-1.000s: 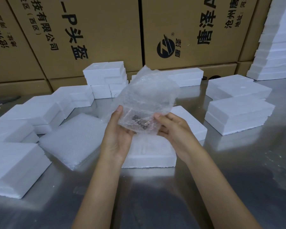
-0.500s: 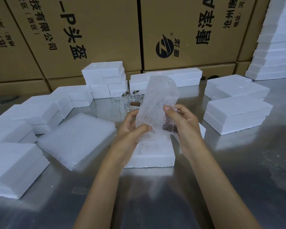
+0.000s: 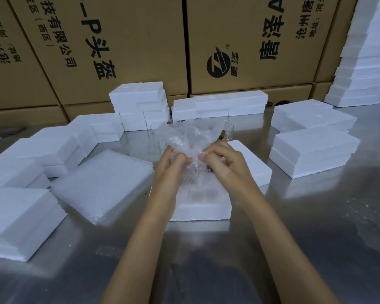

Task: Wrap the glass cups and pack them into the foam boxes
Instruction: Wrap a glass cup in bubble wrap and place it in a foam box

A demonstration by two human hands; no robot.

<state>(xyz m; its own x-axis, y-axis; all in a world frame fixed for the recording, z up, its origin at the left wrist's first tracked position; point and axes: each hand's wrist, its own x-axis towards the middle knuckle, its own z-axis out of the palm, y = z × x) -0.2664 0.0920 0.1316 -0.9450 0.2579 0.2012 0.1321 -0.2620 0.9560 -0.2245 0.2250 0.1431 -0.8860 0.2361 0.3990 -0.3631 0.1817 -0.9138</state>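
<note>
A glass cup wrapped in clear bubble wrap (image 3: 188, 140) is held between both hands above an open white foam box (image 3: 203, 204). My left hand (image 3: 171, 165) grips the bundle's left side with curled fingers. My right hand (image 3: 223, 163) pinches the wrap on the right. The cup itself is mostly hidden; a dark printed patch shows through the wrap. The wrap's loose end sticks up, crumpled. Bare glass cups (image 3: 227, 128) stand just behind the bundle. A foam lid (image 3: 253, 163) lies to the right of the box.
A stack of bubble wrap sheets (image 3: 103, 183) lies at the left. Closed foam boxes (image 3: 312, 148) sit at the right, more foam boxes (image 3: 24, 211) at the left and along the back. Cardboard cartons (image 3: 130, 40) wall off the far side of the steel table (image 3: 316, 238).
The flat sheet has been folded round the cup and crumpled into a tight bundle. Both hands came closer together and lower, over the foam box.
</note>
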